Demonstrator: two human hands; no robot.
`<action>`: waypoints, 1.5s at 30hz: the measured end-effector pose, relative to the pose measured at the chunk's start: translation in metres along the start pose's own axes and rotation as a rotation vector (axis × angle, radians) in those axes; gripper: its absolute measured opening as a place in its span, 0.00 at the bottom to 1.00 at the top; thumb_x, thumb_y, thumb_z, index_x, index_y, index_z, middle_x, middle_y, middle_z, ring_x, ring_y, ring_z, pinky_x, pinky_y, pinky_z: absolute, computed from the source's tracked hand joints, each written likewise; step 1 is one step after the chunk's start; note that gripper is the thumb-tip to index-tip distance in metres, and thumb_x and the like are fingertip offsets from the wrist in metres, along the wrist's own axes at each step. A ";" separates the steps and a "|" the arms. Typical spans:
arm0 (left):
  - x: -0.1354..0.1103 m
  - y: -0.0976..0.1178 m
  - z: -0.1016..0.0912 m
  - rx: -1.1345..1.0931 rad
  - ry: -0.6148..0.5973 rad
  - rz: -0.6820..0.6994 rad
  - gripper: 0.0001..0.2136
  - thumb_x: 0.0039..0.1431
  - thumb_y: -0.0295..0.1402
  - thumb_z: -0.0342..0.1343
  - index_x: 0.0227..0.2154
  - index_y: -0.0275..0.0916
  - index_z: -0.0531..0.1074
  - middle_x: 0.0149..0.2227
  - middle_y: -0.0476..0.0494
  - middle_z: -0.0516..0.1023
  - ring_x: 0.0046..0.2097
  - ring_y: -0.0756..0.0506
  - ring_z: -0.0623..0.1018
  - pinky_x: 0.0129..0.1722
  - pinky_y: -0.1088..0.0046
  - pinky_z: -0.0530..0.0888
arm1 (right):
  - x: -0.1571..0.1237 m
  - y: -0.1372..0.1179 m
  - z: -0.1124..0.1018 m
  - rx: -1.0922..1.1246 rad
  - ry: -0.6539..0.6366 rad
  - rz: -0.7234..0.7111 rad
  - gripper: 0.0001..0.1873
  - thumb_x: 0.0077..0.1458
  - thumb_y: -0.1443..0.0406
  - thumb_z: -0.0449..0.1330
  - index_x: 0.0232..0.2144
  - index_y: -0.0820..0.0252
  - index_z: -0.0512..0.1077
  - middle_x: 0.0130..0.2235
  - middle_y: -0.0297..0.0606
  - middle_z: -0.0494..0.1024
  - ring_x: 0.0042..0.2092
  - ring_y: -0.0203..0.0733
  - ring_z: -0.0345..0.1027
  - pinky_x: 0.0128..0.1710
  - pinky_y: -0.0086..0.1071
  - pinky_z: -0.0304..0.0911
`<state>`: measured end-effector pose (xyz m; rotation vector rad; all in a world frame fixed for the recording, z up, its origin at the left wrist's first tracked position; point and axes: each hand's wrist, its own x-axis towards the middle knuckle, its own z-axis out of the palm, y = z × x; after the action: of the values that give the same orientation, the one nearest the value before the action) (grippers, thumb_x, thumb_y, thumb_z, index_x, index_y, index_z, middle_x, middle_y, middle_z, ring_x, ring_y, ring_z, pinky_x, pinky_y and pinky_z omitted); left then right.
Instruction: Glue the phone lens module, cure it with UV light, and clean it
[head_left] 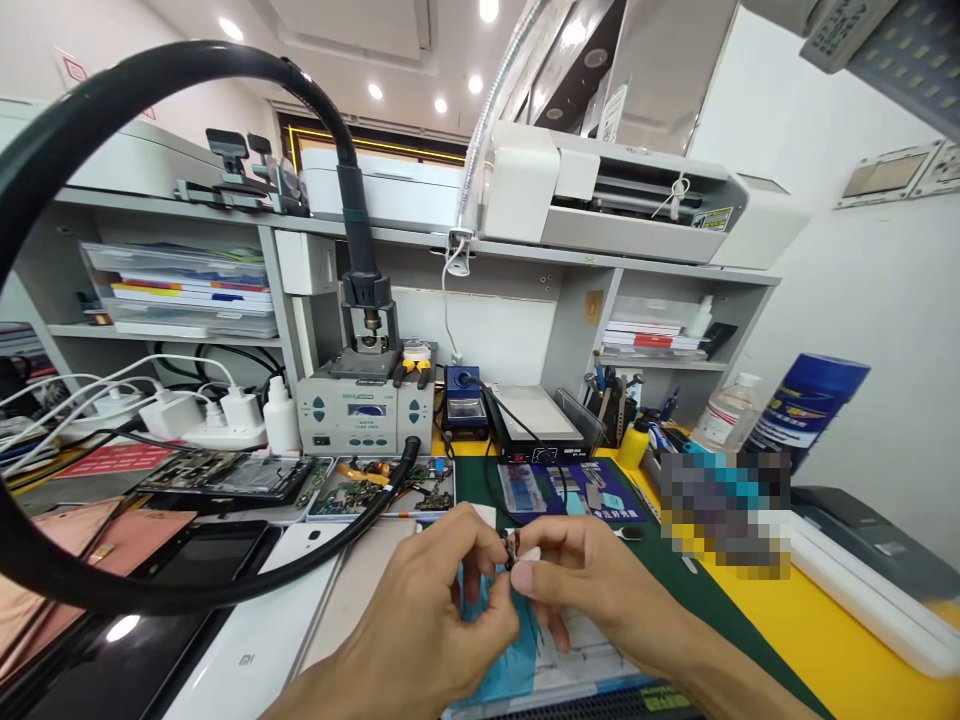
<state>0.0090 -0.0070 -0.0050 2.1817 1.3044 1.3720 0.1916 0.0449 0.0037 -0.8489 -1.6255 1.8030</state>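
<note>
My left hand (431, 600) pinches a small dark electronic part (511, 546) between thumb and fingers, in front of my chest. My right hand (592, 575) meets it from the other side, thumb and forefinger closed on the same part. A bit of white material (528, 556) shows at the right fingertips; I cannot tell what it is. Under both hands lies a blue and white sheet (517, 660) on the green mat (694, 605). The part's finer detail is hidden by my fingers.
A thick black hose (202, 55) loops across the left side from the hot air station (366, 410). Behind my hands are a tray of circuit boards (382, 485) and a heating plate (540, 420). Phones and a white back cover (255, 640) lie left; bottles and a blue can (810, 410) stand right.
</note>
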 end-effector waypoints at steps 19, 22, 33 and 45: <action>-0.005 -0.006 -0.001 0.093 0.047 0.108 0.04 0.53 0.25 0.52 0.30 0.41 0.66 0.26 0.54 0.68 0.25 0.52 0.68 0.23 0.75 0.64 | 0.003 0.007 -0.006 -0.047 -0.029 -0.002 0.19 0.48 0.57 0.73 0.36 0.66 0.76 0.21 0.31 0.73 0.19 0.30 0.62 0.19 0.24 0.63; -0.005 -0.006 -0.001 0.104 0.054 0.117 0.05 0.53 0.24 0.52 0.30 0.41 0.66 0.26 0.54 0.68 0.25 0.52 0.69 0.23 0.75 0.64 | 0.003 0.008 -0.006 -0.047 -0.027 -0.005 0.19 0.48 0.57 0.72 0.36 0.65 0.77 0.21 0.30 0.73 0.19 0.30 0.62 0.19 0.24 0.63; -0.005 -0.009 0.000 0.173 0.079 0.183 0.06 0.53 0.23 0.53 0.32 0.41 0.66 0.27 0.53 0.70 0.26 0.52 0.69 0.24 0.75 0.64 | -0.001 0.007 -0.006 -0.033 -0.044 0.001 0.18 0.49 0.58 0.72 0.35 0.66 0.77 0.21 0.31 0.74 0.19 0.29 0.63 0.19 0.22 0.63; -0.003 -0.007 -0.006 0.345 0.102 0.361 0.06 0.53 0.22 0.55 0.30 0.40 0.67 0.27 0.51 0.70 0.28 0.49 0.68 0.25 0.69 0.62 | 0.002 0.003 -0.003 0.097 -0.128 0.123 0.18 0.54 0.54 0.68 0.32 0.66 0.75 0.21 0.33 0.72 0.19 0.32 0.65 0.11 0.22 0.65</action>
<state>0.0000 -0.0071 -0.0078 2.7200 1.3096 1.4903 0.1928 0.0476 0.0008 -0.8195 -1.5789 2.0419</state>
